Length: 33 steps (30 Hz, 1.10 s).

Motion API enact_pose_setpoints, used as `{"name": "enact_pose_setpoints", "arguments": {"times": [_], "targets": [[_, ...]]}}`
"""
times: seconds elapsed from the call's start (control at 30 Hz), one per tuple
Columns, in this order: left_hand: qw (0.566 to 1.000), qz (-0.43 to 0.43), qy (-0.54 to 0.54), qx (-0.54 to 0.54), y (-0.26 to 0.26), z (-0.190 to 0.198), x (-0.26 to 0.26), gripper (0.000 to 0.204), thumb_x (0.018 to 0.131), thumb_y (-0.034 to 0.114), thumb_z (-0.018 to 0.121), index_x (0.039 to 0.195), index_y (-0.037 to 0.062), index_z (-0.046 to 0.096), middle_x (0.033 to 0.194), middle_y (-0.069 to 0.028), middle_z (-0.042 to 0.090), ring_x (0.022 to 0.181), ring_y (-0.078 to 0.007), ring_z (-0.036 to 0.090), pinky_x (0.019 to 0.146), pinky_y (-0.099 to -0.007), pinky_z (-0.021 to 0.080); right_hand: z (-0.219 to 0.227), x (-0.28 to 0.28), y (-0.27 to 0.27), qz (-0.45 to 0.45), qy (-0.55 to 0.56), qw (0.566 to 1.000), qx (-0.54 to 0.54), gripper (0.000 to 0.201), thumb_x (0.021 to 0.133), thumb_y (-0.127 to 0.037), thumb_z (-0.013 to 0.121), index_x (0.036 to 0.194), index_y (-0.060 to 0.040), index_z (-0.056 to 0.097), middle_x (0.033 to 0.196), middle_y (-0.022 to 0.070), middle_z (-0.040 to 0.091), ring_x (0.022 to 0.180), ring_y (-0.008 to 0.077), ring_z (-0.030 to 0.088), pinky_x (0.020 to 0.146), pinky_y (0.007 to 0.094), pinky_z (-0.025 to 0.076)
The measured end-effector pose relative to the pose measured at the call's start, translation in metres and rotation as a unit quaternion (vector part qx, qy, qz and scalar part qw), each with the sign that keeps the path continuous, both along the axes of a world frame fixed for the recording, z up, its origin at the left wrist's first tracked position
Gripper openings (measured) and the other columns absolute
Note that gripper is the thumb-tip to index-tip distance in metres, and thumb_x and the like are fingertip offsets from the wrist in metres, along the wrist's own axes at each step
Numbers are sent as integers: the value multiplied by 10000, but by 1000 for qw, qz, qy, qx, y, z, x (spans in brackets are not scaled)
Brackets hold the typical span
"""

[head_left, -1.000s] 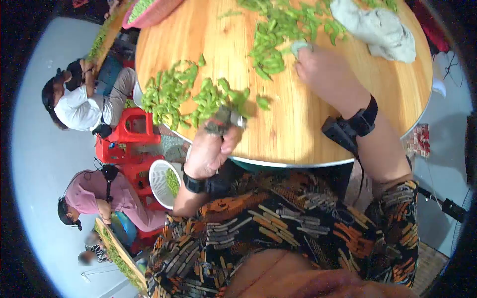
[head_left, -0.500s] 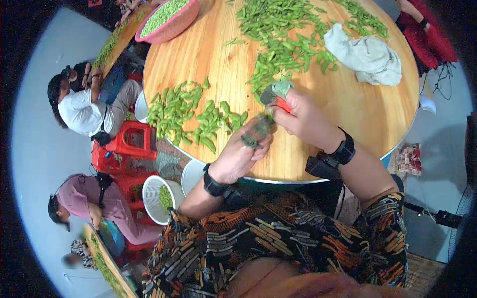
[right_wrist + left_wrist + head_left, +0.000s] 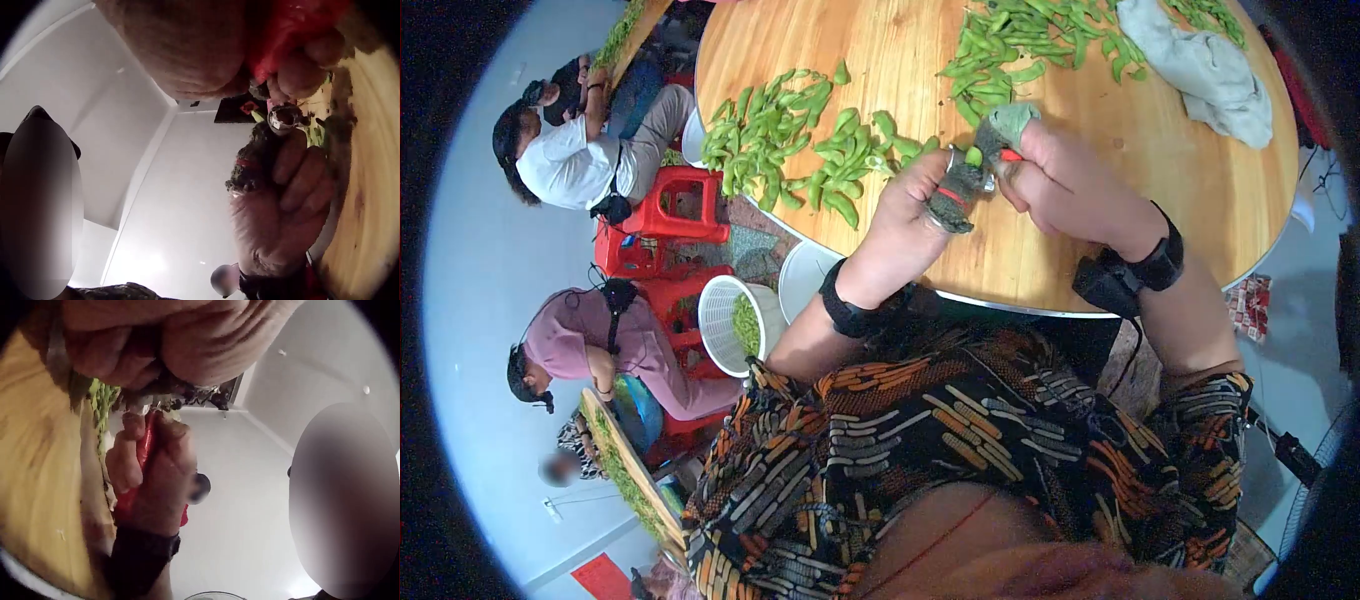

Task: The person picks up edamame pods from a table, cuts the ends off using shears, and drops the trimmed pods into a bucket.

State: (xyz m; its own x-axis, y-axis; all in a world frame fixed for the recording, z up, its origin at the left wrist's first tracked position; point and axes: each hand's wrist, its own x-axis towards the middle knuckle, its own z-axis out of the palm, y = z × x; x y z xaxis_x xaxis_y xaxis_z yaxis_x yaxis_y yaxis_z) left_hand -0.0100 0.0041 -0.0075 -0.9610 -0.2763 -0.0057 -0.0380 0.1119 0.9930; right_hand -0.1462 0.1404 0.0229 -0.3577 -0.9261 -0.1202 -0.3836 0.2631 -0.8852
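**Two hands meet over one green pod at the table's near edge**

Just above the middle of the head view, the person's left hand [image 3: 920, 205] and right hand [image 3: 1065, 185] come together over the round pale wooden table [image 3: 1120, 260]. The left fingers, capped with dark worn cloth guards [image 3: 953, 200], curl and pinch a small green bean pod [image 3: 974, 157] at its end. The right hand is closed round a red-handled tool [image 3: 1010, 155], its thumb wrapped in grey-green cloth; the blade itself I cannot make out. The pod looks light, slightly springy and smooth-skinned, likely to slip or split if squeezed mid-body, so a pinch near one tip seems the sound hold. A loose heap of green pods [image 3: 790, 140] lies at upper left, a crumpled grey cloth [image 3: 1205, 70] at upper right, a white slotted basket [image 3: 725, 335] on the floor at left.
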Motion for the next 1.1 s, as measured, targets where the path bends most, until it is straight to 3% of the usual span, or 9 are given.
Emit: {"name": "enact_pose_setpoints", "arguments": {"times": [0.33,0.47,0.53,0.67,0.73,0.77,0.8,0.97,1.1], "targets": [[949,-10,47,-312,-5,1,5,126,792,57,578,915,39,561,722,-18,550,680,-99,505,631,-267,434,-8,5,1,38,84,995,-38,200,816,-139,427,961,-2,427,769,226,546,752,387,555,646,443,427],[955,-34,59,-287,-5,3,5,109,783,40,576,890,39,558,728,-6,537,640,-111,495,595,-259,425,-2,8,1,56,78,995,-39,188,819,-128,422,970,-16,438,805,217,553,769,382,560,652,442,429],[996,-37,-57,53,-3,10,8,108,806,43,547,914,45,538,730,1,514,585,-111,462,542,-220,383,-7,8,0,56,70,995,-41,185,818,-123,423,971,-22,446,808,210,555,775,375,561,654,438,431],[842,-133,-87,515,-16,2,15,199,864,114,507,1055,63,489,728,20,488,573,-45,398,506,-173,313,-12,14,-4,36,-11,988,-149,169,809,-117,446,944,-21,479,777,211,557,758,370,566,645,429,438],[873,-124,-104,459,-17,0,13,173,843,135,564,993,61,520,739,18,512,612,-44,439,539,-185,362,-21,10,-6,11,24,987,-161,167,805,-124,463,935,-23,494,739,214,555,727,375,569,627,429,439],[984,-81,-61,144,-15,-2,12,154,831,141,587,948,59,530,739,19,526,626,-50,461,558,-197,387,-23,7,-7,-15,60,983,-172,166,802,-132,480,925,-24,509,701,217,553,695,379,571,610,429,441],[981,-30,-10,-189,-15,-3,11,142,819,146,610,903,57,539,740,20,539,639,-56,483,578,-209,412,-23,6,-6,-15,60,983,-173,166,802,-132,480,925,-24,509,701,217,553,695,379,571,610,429,441],[987,-41,-59,-144,-16,13,12,192,804,202,640,803,30,556,665,-12,550,626,-75,495,572,-248,431,-26,11,-3,-14,252,961,-111,172,802,-171,525,870,-13,513,614,210,544,595,392,559,530,455,437],[993,-107,-52,-13,-8,12,12,103,859,136,539,921,58,564,739,52,515,652,-35,461,570,-183,382,-17,23,3,5,227,967,-118,185,804,-173,526,856,1,491,619,214,546,590,399,554,518,466,434]]}}
